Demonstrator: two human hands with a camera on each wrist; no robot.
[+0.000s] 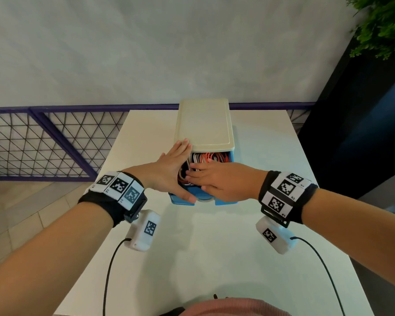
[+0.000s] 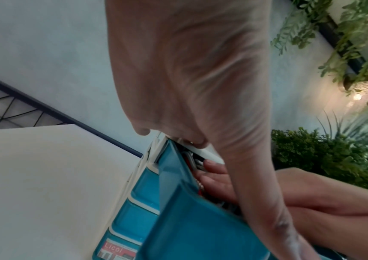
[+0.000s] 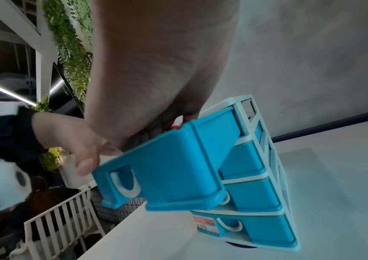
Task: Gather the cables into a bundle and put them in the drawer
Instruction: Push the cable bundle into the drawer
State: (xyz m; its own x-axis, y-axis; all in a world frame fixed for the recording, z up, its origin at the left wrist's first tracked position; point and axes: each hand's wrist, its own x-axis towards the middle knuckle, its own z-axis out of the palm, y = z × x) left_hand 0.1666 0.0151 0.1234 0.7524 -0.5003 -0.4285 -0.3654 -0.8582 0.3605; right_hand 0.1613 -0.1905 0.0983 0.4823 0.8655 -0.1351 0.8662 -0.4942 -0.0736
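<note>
A small cabinet [image 1: 205, 124] with a cream top and blue drawers stands at the far middle of the white table. Its top drawer [image 1: 226, 201] is pulled out toward me and holds red and white cables [image 1: 209, 157] in a coiled bundle. My right hand [image 1: 214, 179] lies flat on the cables, fingers straight and pointing left. My left hand [image 1: 169, 165] stretches along the drawer's left side; its fingertips touch the cabinet's top corner and its thumb lies on the drawer's front rim. In the right wrist view the drawer [image 3: 167, 167] juts out under my palm, with a bit of red cable [image 3: 174, 127] showing.
The table [image 1: 214, 258] reaches to its front edge near my body. A purple railing with wire mesh [image 1: 55, 144] runs behind the table. Green plants [image 1: 383, 23] hang at the upper right. A white wire rack [image 3: 62, 228] stands beyond the table's edge. Three shut blue drawers [image 3: 251, 193] sit below.
</note>
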